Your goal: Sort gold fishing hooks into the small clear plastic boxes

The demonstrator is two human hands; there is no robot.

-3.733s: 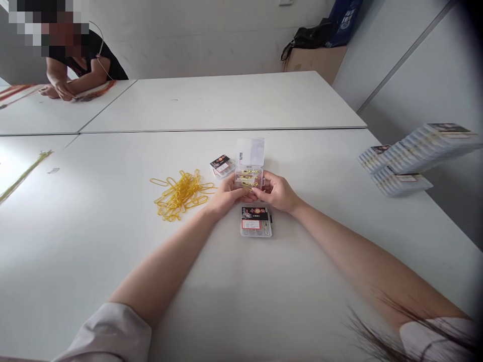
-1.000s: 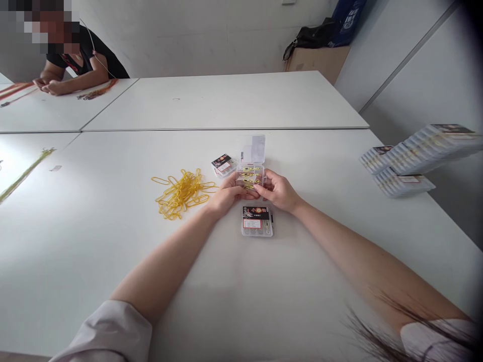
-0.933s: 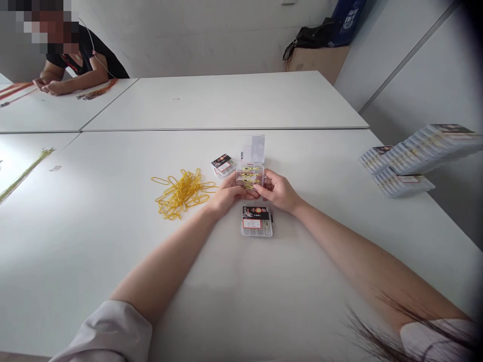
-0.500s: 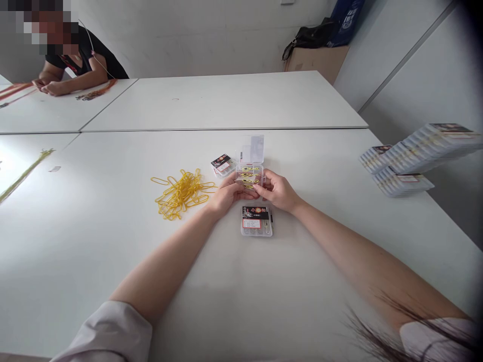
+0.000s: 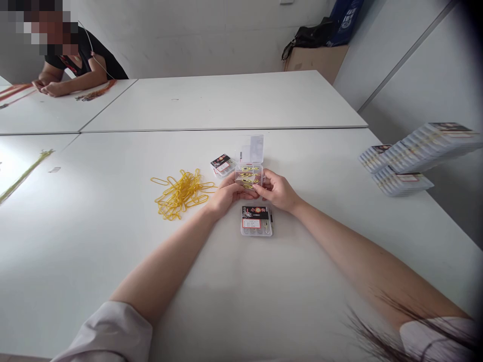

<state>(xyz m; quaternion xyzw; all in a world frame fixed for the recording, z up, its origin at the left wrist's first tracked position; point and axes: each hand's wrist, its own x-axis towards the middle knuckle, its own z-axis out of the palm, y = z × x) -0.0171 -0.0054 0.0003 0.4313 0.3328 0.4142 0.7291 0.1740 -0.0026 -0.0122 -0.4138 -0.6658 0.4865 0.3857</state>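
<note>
A small clear plastic box (image 5: pixel 249 173) with its lid (image 5: pixel 253 148) raised stands mid-table, with several yellow paper clips inside. My left hand (image 5: pixel 225 196) grips its near left side, fingers curled. My right hand (image 5: pixel 277 190) holds the near right side, fingertips pinched at the box's front edge on a yellow clip. A closed box with a black and red label (image 5: pixel 256 220) lies just in front of my hands. Another labelled box (image 5: pixel 222 165) lies behind and to the left.
A loose heap of yellow paper clips (image 5: pixel 181 192) lies left of the box. Stacks of labelled boxes (image 5: pixel 415 156) sit at the table's right edge. Another person (image 5: pixel 71 63) works at the far left table. A cardboard box and bag (image 5: pixel 317 48) stand by the back wall.
Almost nothing differs; both hands stay at the open box, with only slight finger shifts at its front edge.
</note>
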